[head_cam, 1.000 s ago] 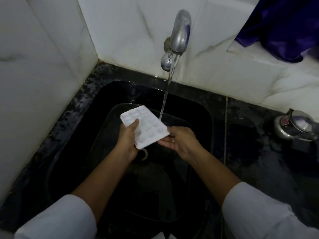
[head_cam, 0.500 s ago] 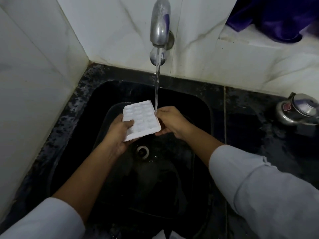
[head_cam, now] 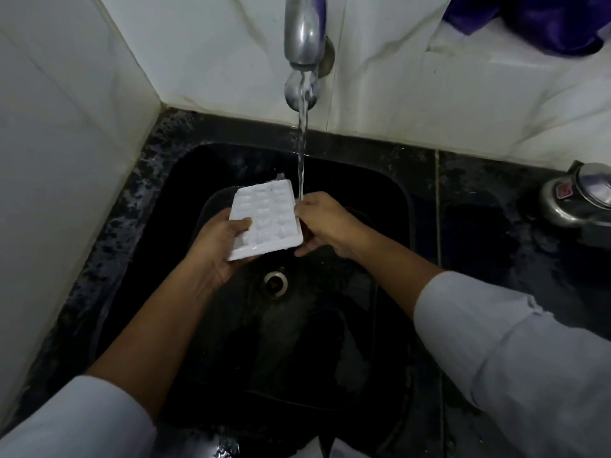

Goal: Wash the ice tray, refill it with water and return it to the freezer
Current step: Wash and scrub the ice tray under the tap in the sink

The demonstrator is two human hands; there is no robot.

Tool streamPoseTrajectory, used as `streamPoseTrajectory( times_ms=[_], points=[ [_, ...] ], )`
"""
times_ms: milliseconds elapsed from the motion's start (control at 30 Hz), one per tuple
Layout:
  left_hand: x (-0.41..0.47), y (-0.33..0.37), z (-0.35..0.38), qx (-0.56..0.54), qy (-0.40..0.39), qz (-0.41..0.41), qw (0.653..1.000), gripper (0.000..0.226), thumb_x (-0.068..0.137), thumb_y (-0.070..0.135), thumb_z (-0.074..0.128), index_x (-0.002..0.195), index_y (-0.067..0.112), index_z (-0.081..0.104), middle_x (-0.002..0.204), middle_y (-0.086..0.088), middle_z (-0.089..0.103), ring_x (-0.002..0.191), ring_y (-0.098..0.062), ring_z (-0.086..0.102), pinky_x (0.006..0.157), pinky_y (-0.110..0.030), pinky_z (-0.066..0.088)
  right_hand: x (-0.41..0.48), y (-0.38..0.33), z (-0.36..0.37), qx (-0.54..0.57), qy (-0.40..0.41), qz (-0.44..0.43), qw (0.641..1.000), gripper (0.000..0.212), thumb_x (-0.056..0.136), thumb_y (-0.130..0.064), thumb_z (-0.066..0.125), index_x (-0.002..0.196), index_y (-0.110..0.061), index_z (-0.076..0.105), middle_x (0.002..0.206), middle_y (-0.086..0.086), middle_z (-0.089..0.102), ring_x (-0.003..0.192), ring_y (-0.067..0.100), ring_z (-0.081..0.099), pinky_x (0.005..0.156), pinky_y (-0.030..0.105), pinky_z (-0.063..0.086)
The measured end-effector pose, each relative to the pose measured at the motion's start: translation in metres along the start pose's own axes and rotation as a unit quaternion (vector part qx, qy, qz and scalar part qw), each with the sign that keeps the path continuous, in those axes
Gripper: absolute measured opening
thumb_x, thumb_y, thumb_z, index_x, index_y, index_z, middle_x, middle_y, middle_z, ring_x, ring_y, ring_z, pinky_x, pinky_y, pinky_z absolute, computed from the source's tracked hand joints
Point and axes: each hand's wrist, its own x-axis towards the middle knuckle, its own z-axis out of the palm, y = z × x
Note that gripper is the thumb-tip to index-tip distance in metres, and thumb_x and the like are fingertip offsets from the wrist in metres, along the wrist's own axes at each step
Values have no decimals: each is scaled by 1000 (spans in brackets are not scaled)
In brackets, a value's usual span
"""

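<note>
At centre frame, the white plastic ice tray (head_cam: 266, 221) sits above the black sink (head_cam: 390, 200). The left hand (head_cam: 216, 246) grips its lower-left corner; the right hand (head_cam: 322, 224) clasps its right edge under the tap's water stream (head_cam: 301, 153).

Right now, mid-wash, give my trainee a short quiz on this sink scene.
1. True or false: water is running from the tap.
2. Of the left hand and the right hand, which grips the ice tray? A left only, B right only, C both.
3. Fill in: the tray is held above the black ___.
Key: 1 true; 2 C; 3 sink.
</note>
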Motion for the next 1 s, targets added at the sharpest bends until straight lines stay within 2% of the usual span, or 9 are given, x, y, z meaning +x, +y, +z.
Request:
streamPoseTrajectory(
  times_ms=[100, 200, 333, 533, 700, 767, 833, 933, 1000],
  points=[
    [-10, -1, -4, 17, -59, 10, 998, 33, 102, 0, 54, 128, 17, 65, 119, -11, 77, 103, -31, 75, 66, -35, 63, 14, 1, -9, -7, 61, -4, 998, 23, 105, -12, 51, 89, -1, 63, 86, 22, 66, 66, 27, 65, 43, 29, 54],
    [-21, -4, -6, 46, -90, 24, 995, 36, 101, 1, 56, 131, 19, 66, 120, -8, 77, 106, -29, 76, 77, -40, 62, 23, -3, -17, 11, 89, 13, 996, 24, 106, -11, 49, 89, -1, 62, 81, 18, 63, 62, 24, 61, 42, 27, 52],
    [-17, 1, -19, 8, -51, 26, 998, 36, 102, 1, 54, 132, 18, 65, 122, -10, 76, 98, -26, 77, 66, -33, 63, 12, -2, 5, -6, -7, -8, 1000, 22, 104, -10, 46, 95, -4, 66, 84, 16, 68, 68, 27, 66, 50, 34, 59],
    [-30, 0, -21, 28, -118, 38, 992, 39, 101, 1, 54, 133, 20, 65, 120, -8, 78, 102, -26, 78, 70, -34, 64, 33, -6, -10, -2, 90, 7, 996, 26, 104, -16, 55, 82, -4, 62, 67, 11, 62, 60, 25, 59, 62, 49, 63],
    [-24, -2, -32, -10, -78, 29, 997, 35, 102, 1, 53, 122, 25, 68, 119, -7, 78, 95, -23, 79, 69, -34, 65, 15, -3, 15, -14, -3, -11, 1000, 22, 105, -13, 46, 91, -11, 63, 80, 9, 67, 67, 23, 65, 60, 43, 64],
    [-26, -6, -29, 1, -93, 31, 995, 38, 101, 0, 54, 126, 24, 67, 118, -6, 78, 99, -25, 78, 71, -34, 65, 25, 1, 7, 14, 52, -6, 999, 21, 104, -17, 55, 87, -9, 64, 76, 9, 68, 59, 20, 65, 51, 35, 59],
    [-28, -11, -23, 26, -107, 32, 993, 41, 100, 0, 55, 134, 20, 65, 121, -9, 77, 105, -29, 75, 75, -37, 65, 35, 5, -3, 25, 119, 3, 993, 20, 101, -17, 60, 84, -8, 65, 81, 12, 72, 64, 22, 69, 53, 37, 60],
    [-25, -10, -16, 31, -89, 22, 995, 40, 99, 1, 58, 137, 15, 63, 124, -14, 75, 110, -35, 73, 84, -45, 62, 34, 16, 12, 51, 106, 17, 993, 18, 100, -17, 56, 112, -9, 68, 107, 12, 75, 91, 27, 74, 75, 42, 65],
    [-18, -9, -11, 51, -67, 16, 996, 41, 98, 0, 59, 137, 12, 61, 124, -18, 74, 108, -37, 74, 85, -48, 61, 17, 25, 30, 90, 74, 50, 992, 31, 102, -21, 55, 133, -16, 54, 120, 8, 71, 98, 24, 73, 76, 38, 64]
  ],
)
